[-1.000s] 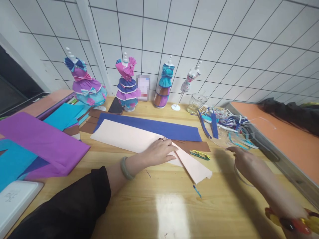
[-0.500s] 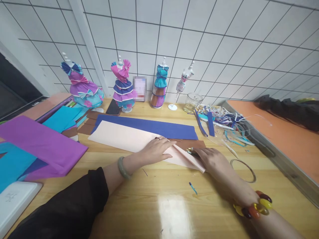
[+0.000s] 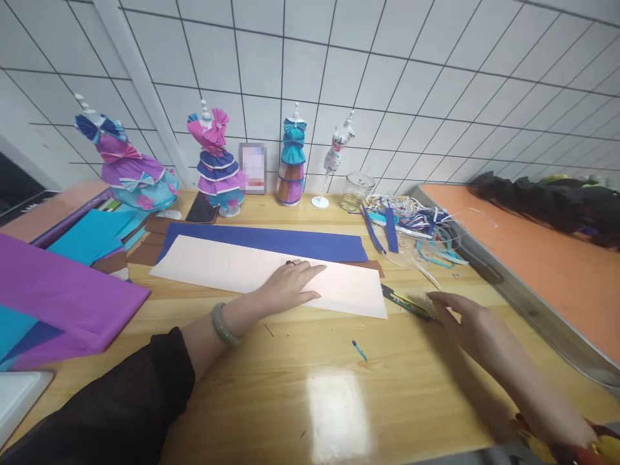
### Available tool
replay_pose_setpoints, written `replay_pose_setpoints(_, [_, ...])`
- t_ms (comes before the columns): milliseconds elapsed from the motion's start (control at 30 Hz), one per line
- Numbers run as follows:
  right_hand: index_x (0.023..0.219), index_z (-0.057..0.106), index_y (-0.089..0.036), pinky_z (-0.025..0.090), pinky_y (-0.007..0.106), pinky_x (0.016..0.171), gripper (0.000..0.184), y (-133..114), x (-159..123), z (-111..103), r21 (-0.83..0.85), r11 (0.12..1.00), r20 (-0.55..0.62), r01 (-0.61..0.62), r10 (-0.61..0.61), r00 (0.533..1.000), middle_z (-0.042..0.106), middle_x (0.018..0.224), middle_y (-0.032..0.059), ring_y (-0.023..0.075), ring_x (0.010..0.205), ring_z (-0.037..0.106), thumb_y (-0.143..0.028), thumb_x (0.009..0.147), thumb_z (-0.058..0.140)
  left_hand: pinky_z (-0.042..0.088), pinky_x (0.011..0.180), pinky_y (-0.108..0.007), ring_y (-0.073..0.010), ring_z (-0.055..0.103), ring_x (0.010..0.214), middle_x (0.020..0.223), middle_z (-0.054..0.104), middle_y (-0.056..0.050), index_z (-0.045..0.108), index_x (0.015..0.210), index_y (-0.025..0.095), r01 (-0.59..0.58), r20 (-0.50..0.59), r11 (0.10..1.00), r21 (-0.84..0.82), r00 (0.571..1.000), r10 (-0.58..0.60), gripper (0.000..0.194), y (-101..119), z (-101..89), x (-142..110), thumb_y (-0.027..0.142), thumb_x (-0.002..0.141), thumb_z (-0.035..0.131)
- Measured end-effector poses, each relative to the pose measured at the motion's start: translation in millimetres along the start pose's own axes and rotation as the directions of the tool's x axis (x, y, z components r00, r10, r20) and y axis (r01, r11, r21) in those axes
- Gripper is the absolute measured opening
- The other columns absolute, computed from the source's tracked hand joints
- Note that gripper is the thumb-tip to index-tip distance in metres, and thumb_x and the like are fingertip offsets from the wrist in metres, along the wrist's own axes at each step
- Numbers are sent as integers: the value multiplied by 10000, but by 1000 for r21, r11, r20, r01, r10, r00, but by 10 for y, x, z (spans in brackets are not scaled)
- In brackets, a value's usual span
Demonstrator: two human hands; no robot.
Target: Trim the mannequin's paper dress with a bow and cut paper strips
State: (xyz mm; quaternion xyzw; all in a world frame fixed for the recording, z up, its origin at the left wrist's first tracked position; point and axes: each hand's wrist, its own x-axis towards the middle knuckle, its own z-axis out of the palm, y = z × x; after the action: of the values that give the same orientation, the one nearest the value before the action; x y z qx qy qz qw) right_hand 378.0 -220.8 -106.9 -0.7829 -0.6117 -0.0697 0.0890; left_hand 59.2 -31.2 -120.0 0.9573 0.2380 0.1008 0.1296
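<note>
A long pale pink sheet of paper or fabric (image 3: 213,268) lies flat across a blue strip (image 3: 271,241). My left hand (image 3: 285,286) rests open on the pale sheet, its fingers stretched out and palm down. A slim black-and-green tool, seemingly a cutter (image 3: 405,302), lies just right of the sheet's right end. Beside the tool's right end is my right hand (image 3: 462,320), fingers extended and slightly bent. Whether its fingertips touch the tool is unclear. A small whitish blur shows at those fingertips.
Dressed mini mannequins (image 3: 217,165) and a bare one (image 3: 333,155) stand along the tiled wall, with a glass jar (image 3: 357,192). Tangled ribbon scraps (image 3: 421,223) lie back right. Purple sheets (image 3: 72,297) cover the left side. A wooden ledge (image 3: 513,297) borders the right.
The pale sheet's right end, folded up before, now lies flat. My right hand has moved right, away from the sheet, and the tool lies farther right. The view has shifted slightly.
</note>
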Motion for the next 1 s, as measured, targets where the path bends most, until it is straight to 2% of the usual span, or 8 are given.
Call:
replay_pose_setpoints(167, [905,610,-222,436,299,584,252,221,70,-221,-74,976,83,-204,210,974,701,878,69,225,721,644,-372,822,425,383,848,-308,-208,500,1016,1100,552,-62,425,1284,220,-26,-5,1000,5,1000,26,493,-1,-12,0,451,851,462])
replay_pose_setpoints(333, [681,551,-228,396,319,519,290,473,153,-245,-211,934,164,-289,325,931,668,737,83,237,614,615,-474,786,439,388,841,-302,-198,506,998,1076,549,-57,468,1248,230,-33,-11,999,-3,999,33,459,-16,-1,2,461,851,460])
replay_pose_setpoints(500, [967,585,-228,432,306,568,361,621,152,-180,-10,954,137,-299,297,945,683,861,83,221,689,645,-511,750,524,389,822,-297,-188,519,957,1066,549,-48,493,1221,249,-29,-4,1000,-8,1000,29,432,-14,-5,4,464,847,465])
replay_pose_setpoints(600, [1038,574,-212,453,306,613,374,632,131,-157,55,956,127,-287,278,952,685,852,85,218,716,646,-471,775,516,389,807,-292,-184,523,939,1041,553,-45,506,1207,249,-30,6,999,-9,1000,31,416,-7,-15,9,455,848,468])
replay_pose_setpoints(767, [1017,610,-203,475,282,628,305,260,99,-133,169,979,30,-116,113,993,692,947,90,212,795,647,-404,824,485,386,810,-295,-186,517,959,1040,552,-46,507,1210,248,-41,8,999,-8,999,41,414,-18,-9,12,454,855,455])
replay_pose_setpoints(833, [1030,611,-209,487,287,616,309,11,105,-93,167,986,80,7,-21,997,681,1022,77,203,763,650,-410,842,471,385,810,-294,-185,514,962,1042,551,-48,507,1210,245,-47,5,999,-11,999,47,414,-23,-5,10,455,858,449])
replay_pose_setpoints(933, [1057,610,-185,484,349,778,294,-285,133,5,83,955,54,286,-291,955,671,1065,94,239,913,633,-324,869,432,384,807,-294,-186,511,955,1024,551,-49,515,1201,241,-53,-2,999,-6,999,53,407,-20,-6,6,455,862,444])
replay_pose_setpoints(1000, [1063,611,-158,472,386,812,298,-361,145,67,-13,918,48,395,-394,918,669,1064,120,256,943,626,-248,873,399,384,799,-293,-185,511,947,1000,550,-49,535,1176,237,-64,-1,998,5,998,64,387,-11,-14,4,449,865,443])
